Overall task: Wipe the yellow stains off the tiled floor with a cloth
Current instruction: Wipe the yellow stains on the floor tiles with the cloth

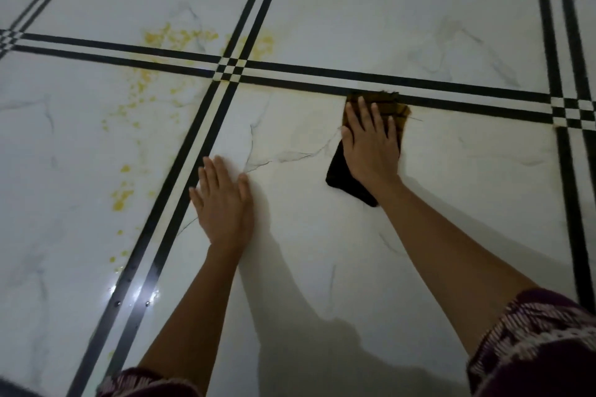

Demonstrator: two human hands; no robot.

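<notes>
A dark cloth (340, 172), stained yellow-brown at its far end, lies on the white marble-look tiled floor (322, 235) against a black grout stripe. My right hand (371, 142) presses flat on it with straight fingers. My left hand (222, 200) rests flat on the bare tile beside a double black stripe. Yellow stains (180, 37) spread over the far left tile. More yellow spots (122, 195) run down the tile left of my left hand, and a smaller patch (263, 45) sits just past the stripe crossing.
Double black stripes (387, 79) cross the floor in a grid. A faint yellowish smear (300, 138) tints the tile between my hands. A bright light glare (138, 295) shines at lower left. Patterned maroon sleeves (532, 332) frame the bottom edge.
</notes>
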